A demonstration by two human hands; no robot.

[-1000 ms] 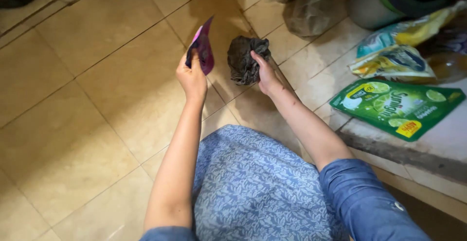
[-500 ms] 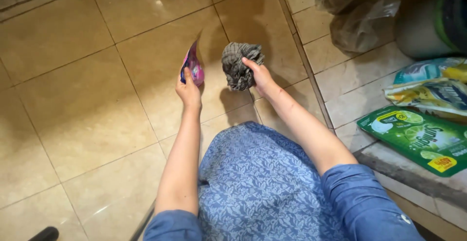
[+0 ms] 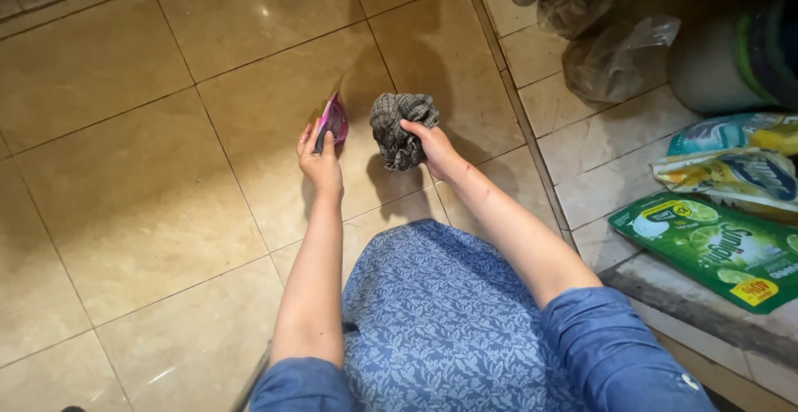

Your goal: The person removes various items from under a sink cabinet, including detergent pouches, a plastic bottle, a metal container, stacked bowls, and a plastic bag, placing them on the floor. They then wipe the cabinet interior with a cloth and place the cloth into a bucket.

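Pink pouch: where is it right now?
Head view, centre-left: the pink pouch is pinched in the left hand above the tiled floor, just left of the crumpled grey cloth.

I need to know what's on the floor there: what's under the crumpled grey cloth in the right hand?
Below the crumpled grey cloth, gripped by the right hand, only beige floor tile and the cloth's shadow show. The cloth hides the patch right behind it, and its folds hide whatever may be inside.

One head-worn view looks steeply down, close over the tiled floor (image 3: 150, 179)
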